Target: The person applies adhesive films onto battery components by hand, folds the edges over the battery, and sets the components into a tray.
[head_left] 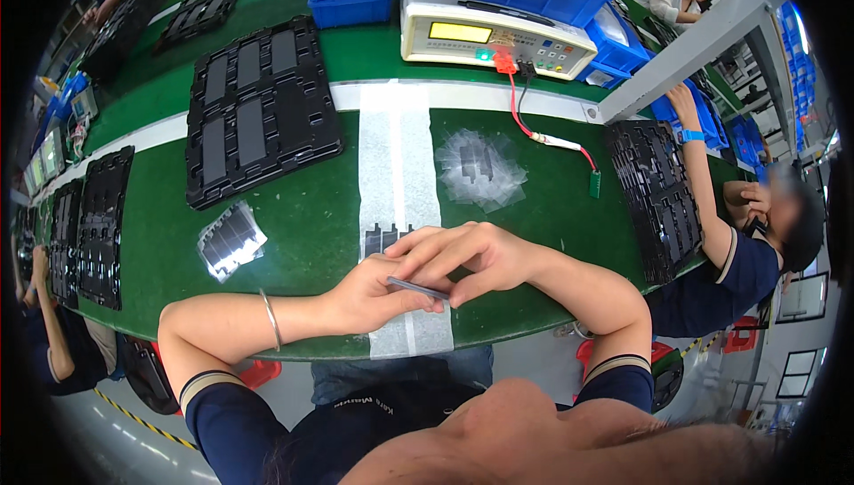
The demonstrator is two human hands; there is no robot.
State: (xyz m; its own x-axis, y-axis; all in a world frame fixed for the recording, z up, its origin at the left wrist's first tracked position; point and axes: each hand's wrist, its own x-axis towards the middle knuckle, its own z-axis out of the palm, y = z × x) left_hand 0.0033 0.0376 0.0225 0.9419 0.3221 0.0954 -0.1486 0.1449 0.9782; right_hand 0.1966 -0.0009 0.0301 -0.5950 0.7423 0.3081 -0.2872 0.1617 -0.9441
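A thin, dark, flat piece [416,288] is seen nearly edge-on between my hands, above the near end of a white paper strip [400,147]. My left hand [369,294] is closed about its left side, with the thumb along the near edge. From the right my right hand [485,258] reaches over and pinches the piece's right end, its fingers overlapping my left hand. Just beyond my hands, several small black tabbed pieces [382,238] lie on the strip, partly hidden by my fingers. The palm side of my left hand is hidden.
A beige tester [498,40] with red and black leads to a small green board [595,184] stands behind. Clear film sheets [480,169], a film with dark strips [233,240], a black tray [258,111], stacked trays [654,200] and blue bins [351,4] surround my hands. A co-worker's arm [703,165] is at right.
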